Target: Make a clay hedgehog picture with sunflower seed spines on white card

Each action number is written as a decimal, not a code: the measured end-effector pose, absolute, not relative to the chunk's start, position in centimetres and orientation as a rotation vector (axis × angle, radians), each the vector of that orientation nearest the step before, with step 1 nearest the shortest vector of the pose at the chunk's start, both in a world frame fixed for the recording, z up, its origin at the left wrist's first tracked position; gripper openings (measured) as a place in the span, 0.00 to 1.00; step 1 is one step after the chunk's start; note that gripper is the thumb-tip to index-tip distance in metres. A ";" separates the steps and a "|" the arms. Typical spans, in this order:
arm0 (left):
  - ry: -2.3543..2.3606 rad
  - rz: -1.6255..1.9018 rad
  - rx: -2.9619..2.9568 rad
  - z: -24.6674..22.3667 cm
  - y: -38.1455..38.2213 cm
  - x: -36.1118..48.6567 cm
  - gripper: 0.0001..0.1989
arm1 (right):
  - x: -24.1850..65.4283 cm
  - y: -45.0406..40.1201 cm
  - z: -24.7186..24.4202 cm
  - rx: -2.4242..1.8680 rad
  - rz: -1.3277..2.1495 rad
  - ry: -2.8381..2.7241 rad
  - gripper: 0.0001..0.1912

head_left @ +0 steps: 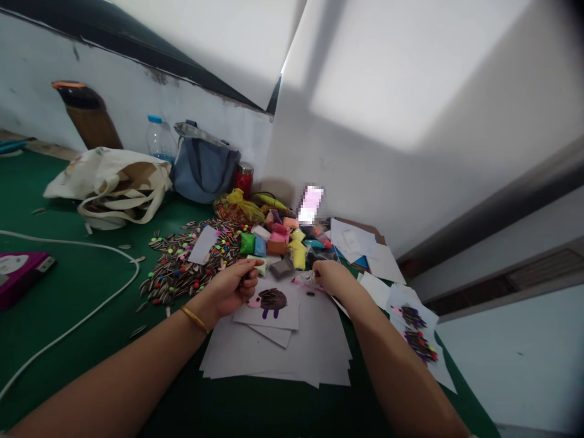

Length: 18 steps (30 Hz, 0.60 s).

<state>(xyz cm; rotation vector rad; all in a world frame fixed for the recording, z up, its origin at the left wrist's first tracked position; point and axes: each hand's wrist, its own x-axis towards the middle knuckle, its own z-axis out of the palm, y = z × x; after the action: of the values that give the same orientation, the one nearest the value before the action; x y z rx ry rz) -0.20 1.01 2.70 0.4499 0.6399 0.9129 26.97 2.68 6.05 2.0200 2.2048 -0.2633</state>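
Observation:
My left hand (233, 287) is closed, its fingers curled in and thumb and forefinger near each other. Something dark shows at the curled fingers, too small to name. It hovers by the left edge of a small paper card (291, 304). On that card is a hedgehog picture (272, 301) with a pink face, purple legs and a dark body bearing seeds. My right hand (332, 277) has its fingers pressed together beside a small clear plastic bag (305, 278); whatever is in its fingertips is hidden. Larger white sheets (274, 359) lie under the card.
Left of the card spreads a heap of sunflower seeds (182, 267) with coloured beads. Packets of coloured clay (278, 243) lie behind. Finished seed pictures (417, 340) rest at right. A phone (311, 204), bags (205, 167), a bottle (159, 140) and a white cable (114, 298) surround these.

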 end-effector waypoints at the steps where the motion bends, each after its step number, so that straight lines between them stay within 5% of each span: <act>1: 0.634 0.893 0.377 2.8 1.0 -0.2 0.04 | 27.1 2.5 6.0 2.029 -0.266 2.210 0.09; 13: 0.686 0.841 0.220 3.9 0.4 0.2 0.08 | 26.2 -0.8 6.0 2.527 -0.050 2.260 0.10; 18: 0.682 0.796 0.256 4.1 0.0 0.5 0.08 | 21.6 -2.5 5.5 2.245 -0.549 3.014 0.12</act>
<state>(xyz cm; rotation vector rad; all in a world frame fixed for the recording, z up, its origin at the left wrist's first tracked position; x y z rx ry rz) 0.48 -0.01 4.09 0.2559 0.6816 0.7961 21.62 -2.52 5.51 2.2448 3.0143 -0.5488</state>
